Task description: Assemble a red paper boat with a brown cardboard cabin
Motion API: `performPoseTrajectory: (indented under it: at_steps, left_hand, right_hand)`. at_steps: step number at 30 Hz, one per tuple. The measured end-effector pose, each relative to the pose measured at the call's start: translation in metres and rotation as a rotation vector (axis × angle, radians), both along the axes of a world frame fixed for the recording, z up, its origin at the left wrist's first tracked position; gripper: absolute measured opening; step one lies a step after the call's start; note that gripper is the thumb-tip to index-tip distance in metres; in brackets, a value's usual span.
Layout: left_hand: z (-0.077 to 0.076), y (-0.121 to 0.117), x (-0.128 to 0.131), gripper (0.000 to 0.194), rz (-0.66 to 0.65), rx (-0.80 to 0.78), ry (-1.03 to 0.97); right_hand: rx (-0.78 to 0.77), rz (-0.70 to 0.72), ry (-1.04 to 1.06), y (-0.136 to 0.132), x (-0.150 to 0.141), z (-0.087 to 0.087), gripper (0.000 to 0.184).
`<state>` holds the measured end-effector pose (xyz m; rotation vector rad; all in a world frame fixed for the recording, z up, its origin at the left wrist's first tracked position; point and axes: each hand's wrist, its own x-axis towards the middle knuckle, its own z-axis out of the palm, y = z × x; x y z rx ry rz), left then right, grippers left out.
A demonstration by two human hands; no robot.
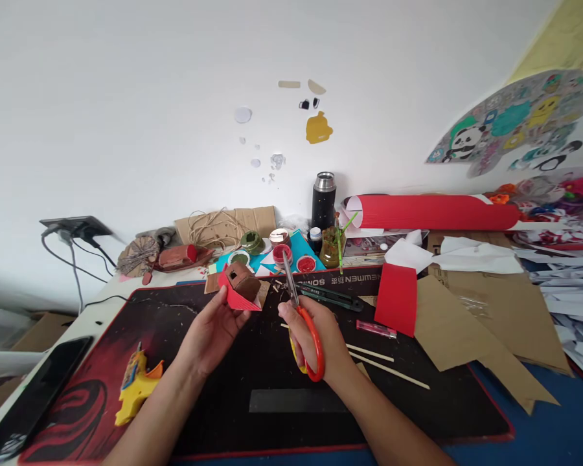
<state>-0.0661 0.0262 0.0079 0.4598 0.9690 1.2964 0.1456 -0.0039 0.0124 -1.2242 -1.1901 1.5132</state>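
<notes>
Black mat (233, 369) below; left hand (219, 333) holds model (245, 281), seemingly only part-covered in red paper (240, 300); right hand (328, 329) grasps scissors (290, 278).

Scissors (292, 283) are hovering above the mat (233, 369), right of the model (243, 281). A glue gun (137, 389) is lying near the mat's left edge; paint jars (252, 243) are standing behind the back edge; cardboard (440, 320) is overlapping the right edge.
</notes>
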Motion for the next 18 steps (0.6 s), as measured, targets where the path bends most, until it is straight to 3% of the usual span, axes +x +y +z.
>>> performPoseTrajectory:
  at_steps: [7,18]
  left_hand:
    - [-0.001,-0.005,0.009,0.025,-0.13,-0.089,-0.1]
    - [0.005,-0.017,0.023,0.03,-0.26,-0.208,-0.232]
  right_hand:
    - [0.071,-0.036,0.004,0.005,0.004,-0.002,0.048]
    - [0.07,-0.034,0.065,0.007,0.002,-0.004,0.056]
